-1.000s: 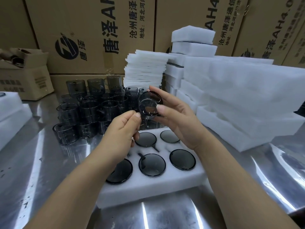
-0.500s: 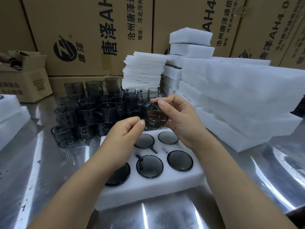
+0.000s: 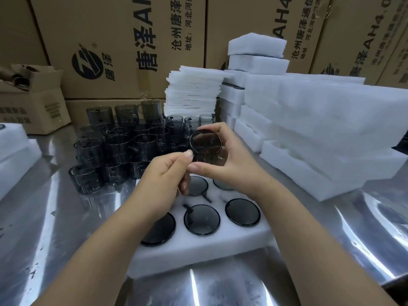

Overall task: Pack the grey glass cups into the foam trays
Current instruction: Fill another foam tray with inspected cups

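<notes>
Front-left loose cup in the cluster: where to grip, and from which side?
Take the front-left cup round its wall, coming from its near-left side. It stands upright as a plain cylinder, those sides are free, and other cups crowd its back and right. Handle position unclear.

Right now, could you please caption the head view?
Left hand and right hand hold a grey cup above the foam tray.

The cup (image 3: 205,146) in my fingers (image 3: 216,128) is smoky grey glass, smooth and glossy. The tray (image 3: 198,252) below is white foam, matt and finely grained. The bench (image 3: 44,228) is bright polished metal, streaked with glare. The boxes (image 3: 123,40) behind are dull brown cardboard.
</notes>
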